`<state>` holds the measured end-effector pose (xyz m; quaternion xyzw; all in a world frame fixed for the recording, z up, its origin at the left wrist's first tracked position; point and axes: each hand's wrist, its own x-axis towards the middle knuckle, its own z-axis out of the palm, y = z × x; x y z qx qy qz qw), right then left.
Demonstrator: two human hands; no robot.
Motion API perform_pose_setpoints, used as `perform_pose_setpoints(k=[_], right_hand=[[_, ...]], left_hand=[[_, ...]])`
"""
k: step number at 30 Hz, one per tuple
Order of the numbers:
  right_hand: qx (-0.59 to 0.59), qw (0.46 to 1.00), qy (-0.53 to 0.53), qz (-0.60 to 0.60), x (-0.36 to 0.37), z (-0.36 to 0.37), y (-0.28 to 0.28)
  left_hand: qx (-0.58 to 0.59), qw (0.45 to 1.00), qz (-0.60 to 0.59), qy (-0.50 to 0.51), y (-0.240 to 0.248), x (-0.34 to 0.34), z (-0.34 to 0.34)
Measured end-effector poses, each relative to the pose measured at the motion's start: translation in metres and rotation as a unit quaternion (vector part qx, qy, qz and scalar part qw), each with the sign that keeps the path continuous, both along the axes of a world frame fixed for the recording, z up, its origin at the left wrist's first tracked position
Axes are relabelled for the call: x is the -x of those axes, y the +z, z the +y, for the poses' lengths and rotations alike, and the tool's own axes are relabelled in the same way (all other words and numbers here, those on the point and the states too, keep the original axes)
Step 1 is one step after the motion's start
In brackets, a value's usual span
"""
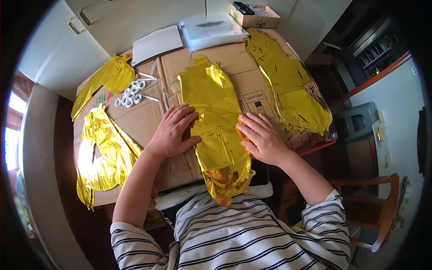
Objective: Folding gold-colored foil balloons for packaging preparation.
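- A flat gold foil balloon (216, 117) is laid in the mid. of the cardboard (148, 121) that covers the bench, w/ its low end hung over the near edge.
- The left hand (173, 130) is laid flat & open, fingers spread, on the cardboard and the balloon's left edge.
- The right hand (261, 137) is laid open & flat on the balloon's right edge; nothing is gripped.
- A 2nd gold balloon (290, 83) is seen to the right, well apart from the hands.
- 2 more gold balloons are seen at left: one near (101, 153), one far (108, 78).
- White plastic rings (130, 95) are piled betw. those two.
- A clear plastic bag (211, 29) & a small box (254, 15) are set at the far end.
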<state>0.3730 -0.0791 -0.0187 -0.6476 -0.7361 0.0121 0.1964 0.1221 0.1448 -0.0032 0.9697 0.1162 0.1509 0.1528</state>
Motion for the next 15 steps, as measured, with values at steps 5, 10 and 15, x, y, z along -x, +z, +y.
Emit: perform_pose_setpoints(k=[5,10,15], right_hand=[[-0.012,0.999,0.008,0.043,-0.005,0.0,0.002],[-0.037,0.993,0.008,0.114,-0.017,0.002,0.002],[-0.07,0.995,0.0,0.069,-0.014,0.011,0.006]], left_hand=[[0.014,1.0,-0.003,0.001,0.001,0.0,-0.002],[0.02,1.0,0.004,0.002,0.003,-0.001,-0.003],[0.019,1.0,0.002,0.009,0.003,-0.001,-0.004]])
